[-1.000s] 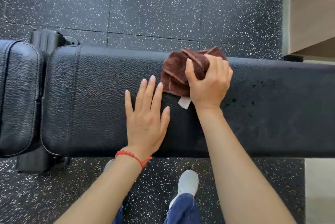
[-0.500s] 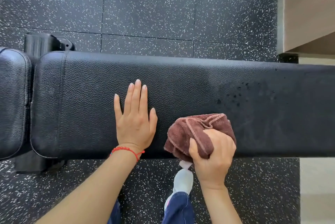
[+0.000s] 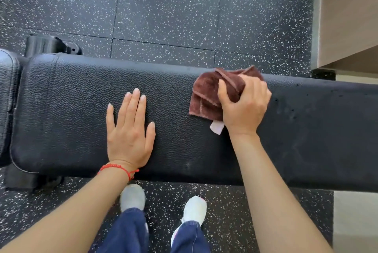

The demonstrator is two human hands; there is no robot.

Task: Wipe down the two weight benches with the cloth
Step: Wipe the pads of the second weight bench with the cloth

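Head view looks straight down on a black padded weight bench [image 3: 204, 150] that runs across the frame over a speckled black rubber floor [image 3: 163, 7]. At the far left a second black pad [image 3: 8, 99] sits end to end with the main one, a narrow gap between them, and a black frame part [image 3: 51, 45] shows behind that gap. Next comes the left hand [image 3: 128, 132], palm down and flat on the bench pad with fingers straight and close together, holding nothing; a red string bracelet [image 3: 117, 169] circles its wrist. Below the bench edge two pale shoes [image 3: 133, 197] and dark blue trouser legs [image 3: 131, 230] stand on the floor. Further right the brown cloth [image 3: 206, 97] lies bunched on the pad near its far edge, a white tag [image 3: 217, 127] sticking out beneath it. The right hand [image 3: 245, 107] grips the cloth, fingers curled over its top and thumb pressed into the folds. At the far right a light wooden panel [image 3: 347, 17] rises beside the floor
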